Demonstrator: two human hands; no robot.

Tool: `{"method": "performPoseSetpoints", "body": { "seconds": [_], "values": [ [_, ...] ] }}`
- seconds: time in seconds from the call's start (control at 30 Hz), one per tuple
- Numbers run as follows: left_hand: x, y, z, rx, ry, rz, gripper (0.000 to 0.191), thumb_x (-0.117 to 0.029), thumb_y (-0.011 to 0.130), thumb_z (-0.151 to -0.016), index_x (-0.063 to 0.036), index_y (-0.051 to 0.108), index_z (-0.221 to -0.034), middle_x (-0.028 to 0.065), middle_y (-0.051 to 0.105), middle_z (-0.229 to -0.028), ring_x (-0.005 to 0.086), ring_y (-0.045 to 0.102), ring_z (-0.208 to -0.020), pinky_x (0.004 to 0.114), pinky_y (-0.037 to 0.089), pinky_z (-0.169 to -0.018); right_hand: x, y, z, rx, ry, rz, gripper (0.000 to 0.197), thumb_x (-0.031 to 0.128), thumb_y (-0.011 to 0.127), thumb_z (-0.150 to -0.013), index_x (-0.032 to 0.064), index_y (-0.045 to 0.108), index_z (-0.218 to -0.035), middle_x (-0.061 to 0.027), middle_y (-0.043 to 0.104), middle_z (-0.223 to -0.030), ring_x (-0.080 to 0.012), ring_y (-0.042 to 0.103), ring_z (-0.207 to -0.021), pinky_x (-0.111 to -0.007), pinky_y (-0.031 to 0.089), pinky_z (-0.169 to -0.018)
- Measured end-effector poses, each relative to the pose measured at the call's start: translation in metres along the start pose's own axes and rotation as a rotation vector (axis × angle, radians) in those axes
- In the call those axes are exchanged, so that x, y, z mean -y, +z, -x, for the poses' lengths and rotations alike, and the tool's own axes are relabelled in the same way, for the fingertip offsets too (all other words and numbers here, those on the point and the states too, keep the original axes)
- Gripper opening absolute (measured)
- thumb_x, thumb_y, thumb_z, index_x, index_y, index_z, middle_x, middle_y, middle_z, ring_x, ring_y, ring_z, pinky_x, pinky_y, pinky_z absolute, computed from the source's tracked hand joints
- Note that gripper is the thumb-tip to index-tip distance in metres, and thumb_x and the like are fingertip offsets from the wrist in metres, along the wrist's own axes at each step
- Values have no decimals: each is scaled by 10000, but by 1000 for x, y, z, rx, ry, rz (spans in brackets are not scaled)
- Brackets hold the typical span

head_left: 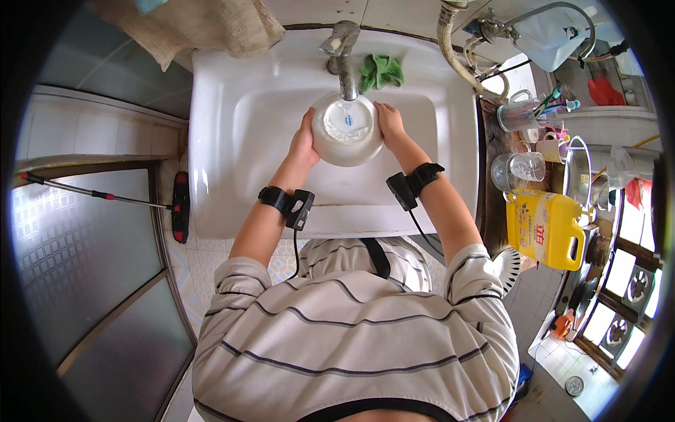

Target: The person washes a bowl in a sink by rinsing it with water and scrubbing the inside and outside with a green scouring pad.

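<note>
Both my hands hold a white ceramic bowl bottom up under the metal faucet [346,74], over a white sink [337,219]. My left hand [304,138] grips the left side of the bowl [350,153], and my right hand [390,122] grips its right side. Water runs from the spout onto the bowl's base, which bears a small blue mark. A crumpled green cloth [381,72] lies on the sink's back ledge, right of the faucet. The fingertips beneath the bowl are hidden.
Right of the sink stand a yellow plastic jug [546,229], a glass jar [507,171] and a clear pitcher [517,116] with toothbrushes. A beige towel [211,26] hangs at the back left. A brush with a long handle [180,207] stands left of the sink.
</note>
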State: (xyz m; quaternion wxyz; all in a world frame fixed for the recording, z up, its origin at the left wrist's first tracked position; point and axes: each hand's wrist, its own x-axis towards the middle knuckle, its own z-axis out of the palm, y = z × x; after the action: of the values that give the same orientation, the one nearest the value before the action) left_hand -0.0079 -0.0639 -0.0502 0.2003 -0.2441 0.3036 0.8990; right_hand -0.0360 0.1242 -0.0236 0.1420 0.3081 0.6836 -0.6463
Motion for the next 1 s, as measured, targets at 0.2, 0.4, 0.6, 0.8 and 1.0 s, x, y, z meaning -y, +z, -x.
{"method": "performPoseSetpoints", "body": {
  "seconds": [0.2, 0.4, 0.6, 0.8, 1.0],
  "values": [
    [-8, 18, -7, -120, -58, -102, 495, -405, 514, -839, 8, 490, -1111, 104, 556, -1065, 190, 531, -971, 313, 445, -835, -11, -8, -8, -30, -7, -152, 333, 295, 491, -842, 10, 568, -997, -74, 589, -820, -155, 544, -711, -291, 449, -604],
    [-13, 19, -9, -211, -31, -159, 465, -378, 531, -832, 14, 512, -1080, 102, 571, -1009, 184, 541, -909, 304, 448, -795, -12, -4, -7, -3, 7, -195, 349, 305, 503, -837, 3, 559, -1003, -68, 593, -846, -156, 549, -744, -282, 449, -634],
    [-13, 16, -3, -278, 299, -553, 462, -373, 473, -836, 70, 512, -964, 121, 555, -891, 213, 520, -850, 323, 415, -766, -6, 6, 7, 64, -1, -255, 472, 353, 555, -794, -61, 531, -1019, -131, 588, -878, -195, 562, -773, -301, 450, -686],
    [-13, 31, 20, -310, 429, -1194, 717, -560, 549, -725, 44, 402, -1082, 239, 397, -1154, 361, 528, -922, 381, 417, -809, 0, 7, 12, 96, 64, -300, 613, 443, 645, -712, -90, 527, -992, -143, 588, -863, -191, 569, -725, -286, 459, -642],
    [-11, 18, 10, -329, 450, -1217, 737, -592, 530, -718, 45, 422, -1072, 228, 479, -1076, 336, 539, -933, 381, 422, -798, -11, 14, 16, 21, -118, -2, 676, 529, 669, -644, -74, 556, -929, -131, 576, -847, -180, 565, -744, -277, 452, -640]
  ]
}}
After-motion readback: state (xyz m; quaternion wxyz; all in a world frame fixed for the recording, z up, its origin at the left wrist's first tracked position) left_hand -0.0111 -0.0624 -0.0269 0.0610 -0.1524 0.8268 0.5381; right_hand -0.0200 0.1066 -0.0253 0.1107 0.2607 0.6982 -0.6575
